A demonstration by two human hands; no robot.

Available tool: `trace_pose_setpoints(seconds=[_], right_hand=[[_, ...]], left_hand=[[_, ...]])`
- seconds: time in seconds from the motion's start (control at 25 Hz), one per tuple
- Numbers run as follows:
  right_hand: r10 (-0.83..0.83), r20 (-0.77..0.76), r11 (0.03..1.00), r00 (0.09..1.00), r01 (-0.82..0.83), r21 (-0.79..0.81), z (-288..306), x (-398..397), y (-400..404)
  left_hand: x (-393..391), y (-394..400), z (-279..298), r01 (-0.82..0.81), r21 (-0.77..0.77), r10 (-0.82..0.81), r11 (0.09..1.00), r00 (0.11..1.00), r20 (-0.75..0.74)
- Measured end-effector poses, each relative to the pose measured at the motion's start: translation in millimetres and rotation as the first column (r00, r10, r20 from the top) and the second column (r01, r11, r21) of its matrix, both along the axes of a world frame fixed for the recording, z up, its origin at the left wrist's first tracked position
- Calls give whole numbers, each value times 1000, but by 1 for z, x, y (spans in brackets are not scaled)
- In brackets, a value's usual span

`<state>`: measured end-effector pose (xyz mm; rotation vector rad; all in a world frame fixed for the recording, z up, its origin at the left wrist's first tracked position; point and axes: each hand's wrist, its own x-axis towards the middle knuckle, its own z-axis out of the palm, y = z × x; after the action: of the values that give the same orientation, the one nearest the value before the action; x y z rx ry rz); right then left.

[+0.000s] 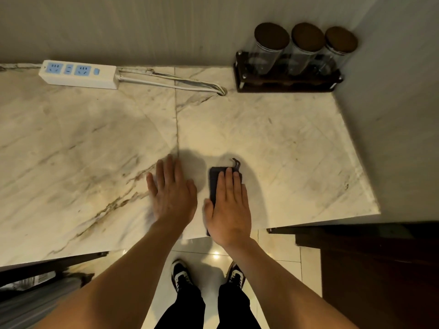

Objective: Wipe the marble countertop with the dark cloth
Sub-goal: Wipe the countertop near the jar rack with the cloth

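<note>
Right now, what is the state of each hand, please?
Left hand: open, flat on the countertop, holding nothing.
Right hand: open, flat, pressing on the cloth.

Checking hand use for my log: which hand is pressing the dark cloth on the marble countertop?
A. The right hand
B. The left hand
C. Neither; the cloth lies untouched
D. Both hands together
A: the right hand lies flat on the dark cloth, while the left hand rests on bare marble countertop beside it.
</note>
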<state>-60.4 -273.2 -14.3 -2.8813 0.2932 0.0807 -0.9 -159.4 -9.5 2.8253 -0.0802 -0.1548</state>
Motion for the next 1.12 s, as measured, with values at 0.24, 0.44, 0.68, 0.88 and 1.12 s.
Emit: trace_pose_setpoints(seconds=[0.24,0.44,0.68,0.88,1.12], right_hand=[[346,-30,937,938,-346,-36,2,-9,-45],[542,-68,837,838,-545,-44,1,-2,-75],[673,-128,731,729,-682,-39,7,14,-96],[721,-166,678,673,-734,-33,10,32,-107],[744,-178,647,644,-761,-44,7,63,-120]], left_hand=[[5,-21,-8,-30,-44,30,999,999,-15],[6,-31,-9,-128,-87,128,988,992,-5],[4,-37,-11,-142,-6,142,990,990,6],[6,-39,-12,-145,58,146,988,989,-15],[5,-39,-16,-166,48,161,985,983,90]])
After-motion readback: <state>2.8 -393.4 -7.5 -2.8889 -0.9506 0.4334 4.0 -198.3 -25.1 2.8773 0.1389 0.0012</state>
